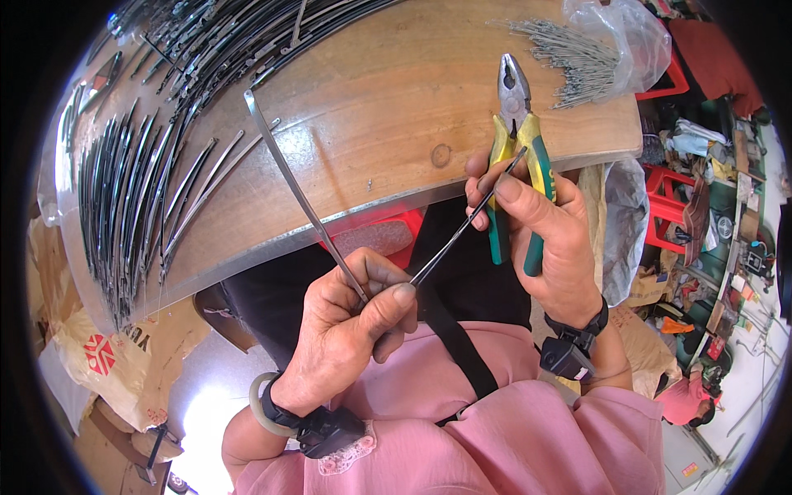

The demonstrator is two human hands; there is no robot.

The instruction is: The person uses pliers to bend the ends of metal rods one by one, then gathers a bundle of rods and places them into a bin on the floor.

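My left hand point(355, 318) is closed, thumb pressed against fingers, pinching thin metal strips. A long grey metal strip point(290, 180) rises from it toward the table's far side. A slim dark strip point(462, 227) with a shiny line along it runs from the same pinch up to my right hand. Whether the two join inside my left fingers is hidden. My right hand point(549, 235) is closed round combination pliers point(540, 157) with yellow and green handles, jaws pointing away. Its thumb and fingers also press the dark strip's far end against the pliers.
A wooden table point(388, 107) spreads before me, its metal edge facing me. Dark metal strips point(124, 198) lie in piles at its left and far left. Thin wires point(569, 62) poke from a plastic bag at far right. Red stools point(660, 198) and a cluttered shelf stand right.
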